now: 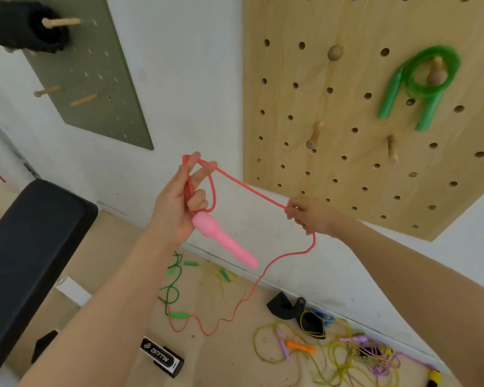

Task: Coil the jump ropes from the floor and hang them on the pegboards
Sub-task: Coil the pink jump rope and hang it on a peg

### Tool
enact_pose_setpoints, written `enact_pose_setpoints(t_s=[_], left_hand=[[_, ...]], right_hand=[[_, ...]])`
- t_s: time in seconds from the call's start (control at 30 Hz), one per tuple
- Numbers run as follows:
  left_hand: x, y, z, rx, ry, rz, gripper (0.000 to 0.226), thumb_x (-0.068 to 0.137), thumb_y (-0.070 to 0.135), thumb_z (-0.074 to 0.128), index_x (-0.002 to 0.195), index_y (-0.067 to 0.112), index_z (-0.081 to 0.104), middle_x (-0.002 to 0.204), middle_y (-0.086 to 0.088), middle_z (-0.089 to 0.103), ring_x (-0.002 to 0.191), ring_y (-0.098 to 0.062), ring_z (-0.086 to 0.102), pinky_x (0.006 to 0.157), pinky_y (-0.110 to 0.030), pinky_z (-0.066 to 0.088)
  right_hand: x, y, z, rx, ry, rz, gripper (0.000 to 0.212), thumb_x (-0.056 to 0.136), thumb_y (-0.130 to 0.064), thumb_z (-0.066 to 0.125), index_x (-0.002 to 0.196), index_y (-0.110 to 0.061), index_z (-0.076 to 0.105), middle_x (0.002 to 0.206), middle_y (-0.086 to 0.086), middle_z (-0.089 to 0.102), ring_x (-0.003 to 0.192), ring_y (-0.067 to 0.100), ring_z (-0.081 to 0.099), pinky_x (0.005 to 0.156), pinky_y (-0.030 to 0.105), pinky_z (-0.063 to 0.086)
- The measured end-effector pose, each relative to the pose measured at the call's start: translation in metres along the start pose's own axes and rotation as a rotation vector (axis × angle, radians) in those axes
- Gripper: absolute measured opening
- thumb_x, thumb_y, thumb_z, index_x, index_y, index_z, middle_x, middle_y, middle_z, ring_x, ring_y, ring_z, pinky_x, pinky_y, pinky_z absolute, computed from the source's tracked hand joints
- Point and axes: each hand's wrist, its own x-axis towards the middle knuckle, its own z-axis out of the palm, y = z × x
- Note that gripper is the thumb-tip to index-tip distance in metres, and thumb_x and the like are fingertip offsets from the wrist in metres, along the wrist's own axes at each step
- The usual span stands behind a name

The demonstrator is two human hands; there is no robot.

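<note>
My left hand point(179, 208) holds the pink jump rope's handle point(224, 241) against the palm, with loops of the pink rope point(252, 188) wound over its raised fingers. My right hand point(309, 215) pinches the same rope a little to the right, and the strand runs taut between the two hands. From my right hand the rope drops in a long curve to the floor. A coiled green jump rope point(419, 85) hangs on a peg of the wooden pegboard point(347, 163). A smaller green pegboard point(101, 88) is on the wall at upper left.
Several loose ropes lie on the floor by the wall: a green one point(173, 289), yellow ones point(291, 356) and a purple one point(375, 350). A black bench point(25, 247) stands at left. A black object point(25, 23) hangs on the green board. Free wooden pegs point(315, 135) stick out.
</note>
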Motion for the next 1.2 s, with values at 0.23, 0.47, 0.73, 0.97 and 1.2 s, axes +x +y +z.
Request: enact_pose_setpoints(t_s=[0.23,0.47,0.73,0.97,1.2], left_hand=[[0.014,-0.004,-0.004,0.655,-0.105,-0.123,0.041,0.098,0.044,0.034,0.138,0.035,0.035,0.094,0.001,0.072,0.074,-0.02,0.071,0.067,-0.027,0.057],[0.007,0.011,-0.014,0.527,-0.333,-0.25,0.03,0.102,0.024,0.025,0.094,0.007,0.049,0.041,0.0,0.046,0.028,-0.006,0.024,0.035,-0.012,0.02],[0.018,0.041,-0.028,0.017,-0.621,-0.42,0.035,0.085,0.045,0.05,0.06,0.02,0.053,0.039,0.01,0.028,0.029,-0.007,0.015,0.031,-0.015,0.024],[0.034,0.055,-0.048,-0.52,-0.369,-0.223,0.012,0.08,0.012,0.058,0.072,0.007,0.051,0.056,-0.003,0.055,0.032,-0.009,0.04,0.037,-0.021,0.04],[0.038,0.016,-0.026,-0.012,-0.091,-0.103,0.036,0.099,0.018,0.03,0.069,0.014,0.048,0.07,-0.005,0.072,0.061,-0.013,0.068,0.052,-0.017,0.05]], right_hand=[[-0.009,-0.113,0.029,-0.61,-0.162,-0.422,0.022,0.094,-0.015,0.048,0.1,-0.008,0.068,0.074,-0.005,0.058,0.071,0.015,0.046,0.062,0.018,0.032],[-0.013,-0.145,0.01,-0.221,0.34,-0.502,0.028,0.078,-0.026,0.073,0.095,-0.013,0.056,0.07,-0.005,0.059,0.06,0.007,0.049,0.053,0.016,0.035],[-0.002,-0.126,0.017,0.439,0.191,-0.349,0.025,0.083,-0.03,0.066,0.068,-0.014,0.054,0.06,0.0,0.048,0.057,0.014,0.041,0.062,0.029,0.036],[-0.002,-0.056,0.028,0.488,-0.138,0.079,0.02,0.092,-0.027,0.049,0.08,-0.015,0.059,0.076,0.0,0.053,0.078,0.015,0.054,0.094,0.037,0.044],[0.002,-0.048,0.049,-0.283,-0.131,0.312,0.03,0.099,-0.003,0.03,0.117,-0.009,0.052,0.093,0.002,0.05,0.08,0.024,0.054,0.059,0.03,0.045]])
